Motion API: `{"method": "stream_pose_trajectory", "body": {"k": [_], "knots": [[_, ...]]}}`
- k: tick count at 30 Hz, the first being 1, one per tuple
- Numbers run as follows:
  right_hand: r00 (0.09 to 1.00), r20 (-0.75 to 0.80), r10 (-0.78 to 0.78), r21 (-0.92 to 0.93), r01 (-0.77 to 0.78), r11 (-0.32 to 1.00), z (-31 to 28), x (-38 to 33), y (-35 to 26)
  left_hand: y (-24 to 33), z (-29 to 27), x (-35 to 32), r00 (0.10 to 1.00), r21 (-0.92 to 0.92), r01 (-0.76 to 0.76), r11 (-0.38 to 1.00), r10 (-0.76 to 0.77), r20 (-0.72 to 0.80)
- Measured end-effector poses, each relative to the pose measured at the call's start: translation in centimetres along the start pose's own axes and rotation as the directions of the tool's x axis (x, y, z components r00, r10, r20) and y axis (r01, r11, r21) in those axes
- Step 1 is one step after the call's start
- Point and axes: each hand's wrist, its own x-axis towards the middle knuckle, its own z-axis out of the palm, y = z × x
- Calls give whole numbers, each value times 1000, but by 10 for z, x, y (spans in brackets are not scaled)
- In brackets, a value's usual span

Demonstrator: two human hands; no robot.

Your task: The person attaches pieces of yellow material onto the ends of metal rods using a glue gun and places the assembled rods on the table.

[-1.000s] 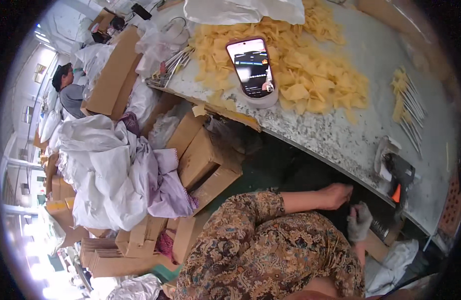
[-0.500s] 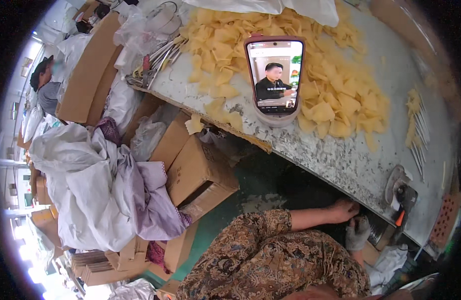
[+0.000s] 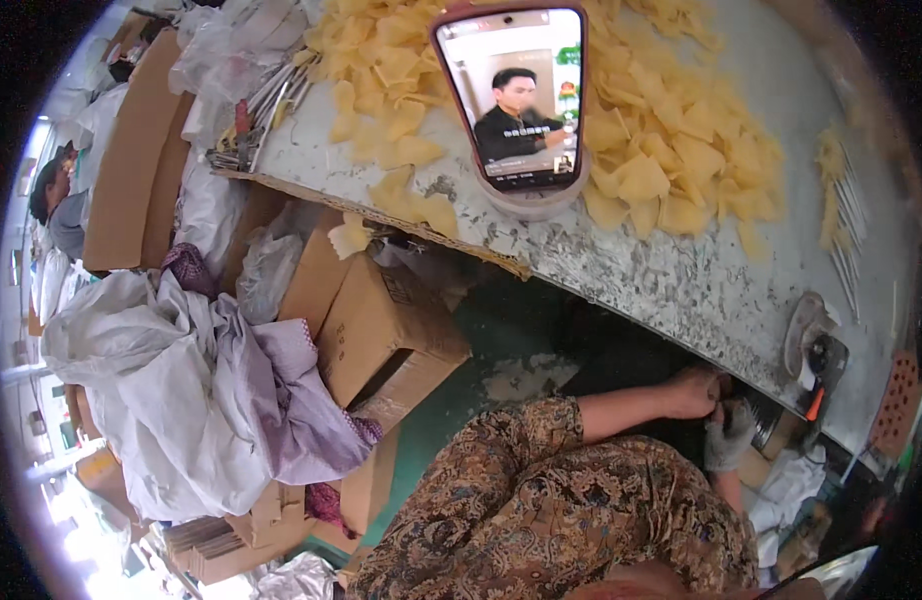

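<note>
My left hand [image 3: 697, 391], bare, reaches rightward under the table's near edge at the right. Its fingers look curled, but their tips are dim and partly hidden. Just below it, nearly touching, is my right hand [image 3: 729, 432] in a greyish-white glove, also with bent fingers. What the two hands hold, if anything, is too small and dark to make out. Next to the glove is a dark, finely ribbed thing [image 3: 758, 418], partly in shadow. A grey round-bodied tool with a black part and an orange tip [image 3: 814, 350] sits at the table edge above the hands.
A phone [image 3: 516, 110] playing a video leans in a round clear holder on the worn table [image 3: 671, 295]. Thin yellow pieces [image 3: 671, 160] lie heaped around it, with thin metal rods [image 3: 847, 245] at right. Cardboard boxes [image 3: 396, 330] and white sacks [image 3: 141, 370] crowd the left; another person [image 3: 61, 205] is beyond.
The view has shifted, so the table and phone appear farther up and left. Both hands stay close together at the table edge, with little visible change in their pose.
</note>
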Motion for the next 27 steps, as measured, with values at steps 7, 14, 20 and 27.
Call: {"method": "stream_pose_trajectory", "body": {"k": [7, 14, 20, 27], "knots": [[990, -82, 117, 66, -112, 992, 7, -17, 17, -18, 10, 10, 994, 144, -103, 984, 108, -29], [993, -9, 116, 39, -116, 993, 4, -16, 17, -32, 20, 14, 993, 19, -47, 999, 49, -104], [989, -30, 147, 136, -141, 981, 6, -22, 22, -21, 18, 11, 987, -114, 7, 993, -26, -160], [991, -8, 133, 164, -130, 978, 5, -20, 18, -27, 16, 12, 981, -128, -123, 984, 101, -166]]}}
